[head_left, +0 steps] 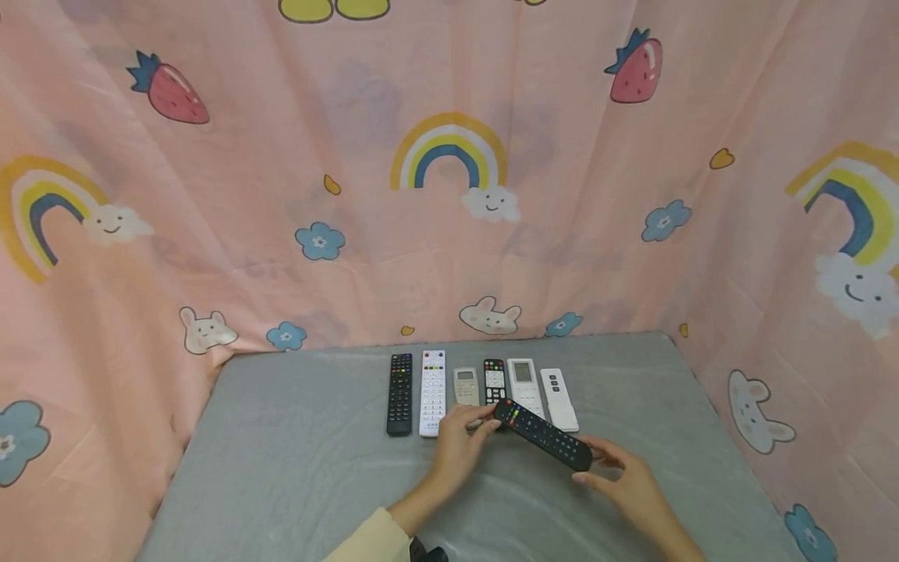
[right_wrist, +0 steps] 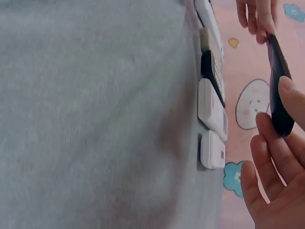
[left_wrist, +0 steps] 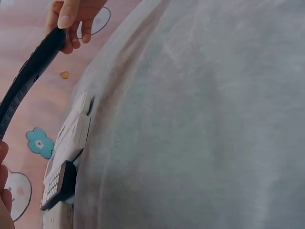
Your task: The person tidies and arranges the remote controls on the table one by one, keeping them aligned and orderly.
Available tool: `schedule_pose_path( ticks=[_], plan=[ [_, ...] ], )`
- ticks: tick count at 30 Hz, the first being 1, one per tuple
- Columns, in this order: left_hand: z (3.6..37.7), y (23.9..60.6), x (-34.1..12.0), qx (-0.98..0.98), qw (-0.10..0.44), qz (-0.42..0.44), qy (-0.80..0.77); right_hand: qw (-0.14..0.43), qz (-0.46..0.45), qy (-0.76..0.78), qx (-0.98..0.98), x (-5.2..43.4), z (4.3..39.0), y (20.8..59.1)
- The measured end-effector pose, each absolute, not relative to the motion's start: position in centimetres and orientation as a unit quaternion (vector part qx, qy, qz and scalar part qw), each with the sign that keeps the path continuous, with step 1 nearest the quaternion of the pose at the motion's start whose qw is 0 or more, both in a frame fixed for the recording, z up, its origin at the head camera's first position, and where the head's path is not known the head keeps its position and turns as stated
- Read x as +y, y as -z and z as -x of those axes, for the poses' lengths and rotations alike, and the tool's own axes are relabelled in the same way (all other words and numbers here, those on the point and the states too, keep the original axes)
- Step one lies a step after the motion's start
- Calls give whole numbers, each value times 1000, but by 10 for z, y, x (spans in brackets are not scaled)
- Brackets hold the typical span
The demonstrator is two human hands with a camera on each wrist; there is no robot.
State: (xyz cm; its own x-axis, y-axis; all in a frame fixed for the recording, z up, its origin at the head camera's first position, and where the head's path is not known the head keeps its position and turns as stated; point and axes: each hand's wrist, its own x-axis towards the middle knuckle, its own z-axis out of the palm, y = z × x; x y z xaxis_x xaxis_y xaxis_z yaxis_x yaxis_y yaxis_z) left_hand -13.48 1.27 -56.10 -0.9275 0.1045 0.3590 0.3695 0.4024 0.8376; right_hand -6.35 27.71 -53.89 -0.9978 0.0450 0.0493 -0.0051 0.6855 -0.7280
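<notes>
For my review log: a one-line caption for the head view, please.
Both hands, left hand and right hand, hold a black remote above a grey table, before six lined-up remotes.

Both hands are bare, no rings or gloves. The left hand [head_left: 460, 445] comes out of a pale cream long sleeve [head_left: 372, 538], with a small black strap-like thing [head_left: 424, 553] at the cuff. The right hand [head_left: 625, 480] shows no sleeve.

A long black plastic remote control [head_left: 542, 434] with a smooth, slightly glossy casing and small coloured rubbery-looking buttons. The grey table [head_left: 295, 468] has a soft, matt cloth covering with faint creases, and along its far edge lies a row of smooth black and white plastic remotes [head_left: 483, 390]. A thin pink printed fabric curtain [head_left: 281, 195], matt and gently wrinkled, hangs around the table's edges.
</notes>
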Motion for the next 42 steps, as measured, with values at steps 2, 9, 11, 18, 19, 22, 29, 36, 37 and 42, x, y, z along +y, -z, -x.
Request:
schedule_pose_path(
  ticks=[2,9,11,18,19,22,29,36,37,42],
  plan=[
    [143,562,20,-834,137,161,510,51,3,-396,-917,280,65,540],
    [172,560,43,-834,123,181,507,88,-8,-387,-918,294,67,544],
    [179,559,50,-820,107,184,531,81,4,-375,-924,298,68,544],
    [198,559,72,-817,51,177,546,63,25,-369,-927,309,71,543],
    [200,559,75,-822,51,178,538,63,23,-370,-927,310,72,544],
    [206,558,84,-833,44,186,520,62,21,-373,-925,313,74,547],
    [219,552,105,-852,23,201,482,34,37,-372,-927,320,84,556],
    [224,540,121,-877,3,200,437,67,34,-361,-929,323,94,566],
    [224,539,123,-881,5,200,428,73,34,-359,-930,323,95,567],
    [228,539,133,-906,10,192,377,86,35,-340,-936,322,101,570]
  ],
)
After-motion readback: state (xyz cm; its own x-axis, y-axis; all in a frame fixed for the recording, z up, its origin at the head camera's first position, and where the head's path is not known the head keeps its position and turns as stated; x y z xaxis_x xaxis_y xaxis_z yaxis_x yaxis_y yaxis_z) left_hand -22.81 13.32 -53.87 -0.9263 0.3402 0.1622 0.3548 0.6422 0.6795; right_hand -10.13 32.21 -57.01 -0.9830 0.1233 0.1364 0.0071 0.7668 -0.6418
